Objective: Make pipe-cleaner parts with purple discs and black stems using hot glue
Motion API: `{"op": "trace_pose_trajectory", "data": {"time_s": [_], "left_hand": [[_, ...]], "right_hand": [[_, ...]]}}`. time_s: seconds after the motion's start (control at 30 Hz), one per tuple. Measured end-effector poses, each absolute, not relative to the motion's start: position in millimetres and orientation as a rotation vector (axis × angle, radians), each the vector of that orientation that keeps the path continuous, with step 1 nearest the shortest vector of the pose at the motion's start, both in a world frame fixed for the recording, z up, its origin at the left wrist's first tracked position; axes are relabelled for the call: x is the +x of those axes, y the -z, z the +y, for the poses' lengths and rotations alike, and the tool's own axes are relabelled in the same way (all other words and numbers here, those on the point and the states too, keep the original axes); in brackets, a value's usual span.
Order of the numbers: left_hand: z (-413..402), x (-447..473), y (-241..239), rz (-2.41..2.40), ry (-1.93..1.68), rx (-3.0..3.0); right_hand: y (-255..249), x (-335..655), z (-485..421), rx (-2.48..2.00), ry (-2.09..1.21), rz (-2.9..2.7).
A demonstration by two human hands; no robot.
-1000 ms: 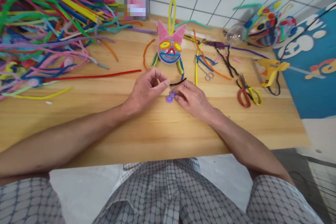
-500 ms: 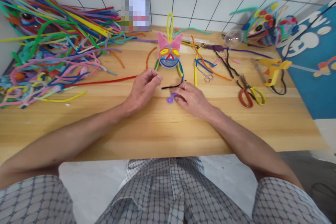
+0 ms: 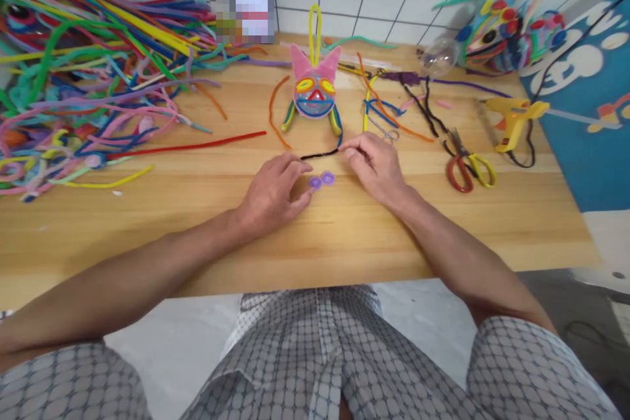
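A short black pipe cleaner [image 3: 319,155] lies almost straight on the table between my hands. My left hand [image 3: 275,193] is open, thumb and forefinger apart, with its fingertips by the pipe cleaner's left end. Close to that thumb sit two small purple coils [image 3: 322,180], side by side. My right hand [image 3: 375,167] has its thumb and forefinger together at the right end of the black pipe cleaner. Just beyond is a cat-like figure [image 3: 315,102] with pink ears, yellow eyes, a clear round face, two dangling limbs and a yellow loop on top.
Pipe cleaners [image 3: 113,79] of many colours are heaped at the left. Scissors [image 3: 467,167] and a yellow glue gun [image 3: 514,121] lie at the right. A colourful fish-like craft [image 3: 502,33] and a clear ball [image 3: 440,57] stand at the back. The table [image 3: 344,256] ends near my lap.
My left hand has opened and come down towards the purple coils. My right hand has moved off the coils, which now lie fully in view, and to the black pipe cleaner's end.
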State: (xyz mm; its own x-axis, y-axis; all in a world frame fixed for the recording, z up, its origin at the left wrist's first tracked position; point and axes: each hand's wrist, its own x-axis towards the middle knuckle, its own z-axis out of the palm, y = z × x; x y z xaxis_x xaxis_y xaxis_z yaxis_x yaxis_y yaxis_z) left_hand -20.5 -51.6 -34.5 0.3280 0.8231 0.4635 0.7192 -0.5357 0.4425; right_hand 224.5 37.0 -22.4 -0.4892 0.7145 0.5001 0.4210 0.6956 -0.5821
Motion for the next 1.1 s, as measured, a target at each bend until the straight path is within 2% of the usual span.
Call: {"op": "trace_pose_trajectory", "data": {"time_s": [0.2, 0.4, 0.63, 0.87, 1.1], "left_hand": [[-66.6, -23.9, 29.4, 1.559, -0.863, 2.436], [-65.3, -27.1, 32.9, 1.570, -0.826, 2.307], [-57.7, -22.3, 36.9, 1.524, -0.795, 2.430], [-47.3, -20.5, 39.0, 1.535, -0.728, 2.416], [-42.7, -23.6, 37.5, 1.516, -0.737, 2.351]], "right_hand": [[25.4, 227.0, 25.1, -0.703, -0.550, -2.398], [22.4, 223.1, 20.6, -0.783, -0.560, -2.599], [26.9, 212.2, 21.3, -0.771, -0.440, -2.609], [21.8, 220.9, 40.0, -0.782, -0.549, -2.576], [21.2, 205.5, 28.3, -0.712, -0.466, -2.711]]}}
